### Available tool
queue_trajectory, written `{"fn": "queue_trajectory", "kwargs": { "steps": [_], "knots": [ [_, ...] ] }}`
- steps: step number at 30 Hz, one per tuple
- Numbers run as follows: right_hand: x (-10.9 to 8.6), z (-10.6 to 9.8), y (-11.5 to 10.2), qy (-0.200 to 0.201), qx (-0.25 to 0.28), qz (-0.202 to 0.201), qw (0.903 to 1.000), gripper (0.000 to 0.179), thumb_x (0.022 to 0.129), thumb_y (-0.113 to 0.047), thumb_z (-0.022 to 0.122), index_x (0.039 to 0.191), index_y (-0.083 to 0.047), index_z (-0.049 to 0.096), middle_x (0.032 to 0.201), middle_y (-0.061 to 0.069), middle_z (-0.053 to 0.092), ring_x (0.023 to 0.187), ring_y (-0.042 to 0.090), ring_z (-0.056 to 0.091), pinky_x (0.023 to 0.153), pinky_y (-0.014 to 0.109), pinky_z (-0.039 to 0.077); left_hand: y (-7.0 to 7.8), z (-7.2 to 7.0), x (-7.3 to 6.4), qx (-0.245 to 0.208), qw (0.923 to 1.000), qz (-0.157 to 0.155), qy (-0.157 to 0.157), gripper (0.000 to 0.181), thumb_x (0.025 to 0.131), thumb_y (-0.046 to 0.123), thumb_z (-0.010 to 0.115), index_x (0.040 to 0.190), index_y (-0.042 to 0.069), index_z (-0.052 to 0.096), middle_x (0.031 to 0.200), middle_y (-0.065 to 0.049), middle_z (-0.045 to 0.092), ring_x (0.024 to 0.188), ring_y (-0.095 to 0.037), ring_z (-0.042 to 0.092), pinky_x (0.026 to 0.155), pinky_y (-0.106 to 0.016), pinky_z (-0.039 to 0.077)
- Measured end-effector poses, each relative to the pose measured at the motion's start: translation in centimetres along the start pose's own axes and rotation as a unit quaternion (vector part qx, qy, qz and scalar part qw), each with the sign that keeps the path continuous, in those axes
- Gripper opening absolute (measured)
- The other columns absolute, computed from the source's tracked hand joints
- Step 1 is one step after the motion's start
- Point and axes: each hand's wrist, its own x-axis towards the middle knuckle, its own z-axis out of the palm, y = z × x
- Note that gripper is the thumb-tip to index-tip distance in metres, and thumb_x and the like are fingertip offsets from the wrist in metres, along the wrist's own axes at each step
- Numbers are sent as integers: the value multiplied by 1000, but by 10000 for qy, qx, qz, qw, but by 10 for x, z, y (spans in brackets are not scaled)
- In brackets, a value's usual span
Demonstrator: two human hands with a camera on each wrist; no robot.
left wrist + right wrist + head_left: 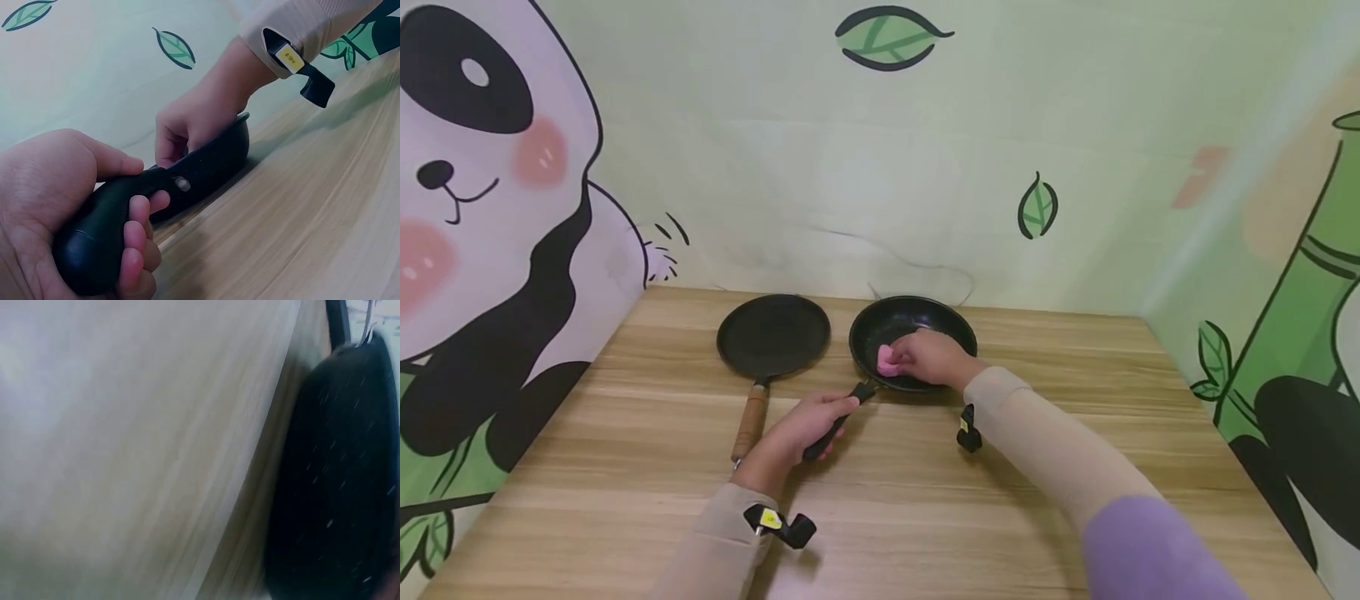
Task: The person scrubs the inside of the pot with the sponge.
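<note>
A deep black frying pan (887, 321) stands on the wooden table toward the back. My left hand (808, 423) grips its black handle (827, 440); in the left wrist view the fingers (134, 234) curl round the handle with the thumb along the top. Inside the pan, my right hand (934, 357) pinches a pink sponge (886, 362) against the pan's inner surface, near the handle side. The left wrist view shows the right hand (200, 122) reaching over the rim, the sponge hidden. The right wrist view has only the pan's speckled outer wall (337, 475) and the tabletop.
Left of the frying pan lies a flat black griddle pan (773, 335) with a wooden handle (750, 423) pointing toward me, close to my left hand. The wooden table (1060, 358) ends at a wall (760, 200) printed with leaves and pandas.
</note>
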Motion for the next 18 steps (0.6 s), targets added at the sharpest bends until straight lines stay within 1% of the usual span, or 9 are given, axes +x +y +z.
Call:
{"fn": "queue_trajectory", "kwargs": {
  "steps": [1,4,6,8,10,13,15,18],
  "knots": [
    [2,1,4,115,-32,92,9999,18,94,-21,73,110,-15,77,114,1,74,108,20,68,100,39,51,0,0,0,29,10000,19,-14,41,101,32,57,134,8,61,70,-4,50,45,-15,40,39,-25,37],
    [6,3,15,378,-92,544,9978,15,94,-12,70,108,-13,76,111,4,74,107,23,67,100,41,50,0,0,-1,118,9999,61,-84,40,101,32,57,134,10,62,71,-4,50,46,-15,40,40,-25,37],
    [8,4,23,461,-185,799,9956,16,94,-8,68,108,-12,75,110,5,74,107,25,67,101,42,50,1,2,-2,162,9997,81,-160,40,101,32,57,135,11,62,71,-4,50,46,-15,40,40,-26,37],
    [9,4,28,470,-150,941,9943,17,94,-6,67,109,-11,74,112,7,74,108,26,67,102,42,49,1,4,-3,185,9996,97,-180,40,102,31,56,136,11,61,71,-4,50,46,-15,40,40,-26,37],
    [11,4,32,467,-77,923,9946,17,94,-6,67,109,-10,74,112,9,73,108,27,67,103,43,48,1,7,-3,164,9997,109,-131,39,102,31,56,134,11,62,70,-4,50,46,-15,40,40,-26,37],
    [12,2,35,417,81,818,9957,16,95,-7,68,110,-9,73,113,10,73,109,28,66,104,43,47,1,9,-3,103,9998,128,80,36,101,31,57,129,10,65,68,-4,49,44,-16,39,38,-26,35],
    [11,0,34,383,211,718,9965,16,95,-9,69,110,-7,73,113,11,73,109,28,66,104,43,48,1,9,-3,61,9997,134,173,35,101,31,58,126,8,66,68,-4,50,44,-16,39,37,-26,35],
    [7,-5,30,209,417,606,9971,15,94,-9,70,109,-6,72,112,12,73,108,28,66,102,43,48,1,6,-4,-5,9996,93,249,35,100,30,59,125,8,66,69,-5,51,44,-15,39,38,-26,35]
  ]
}}
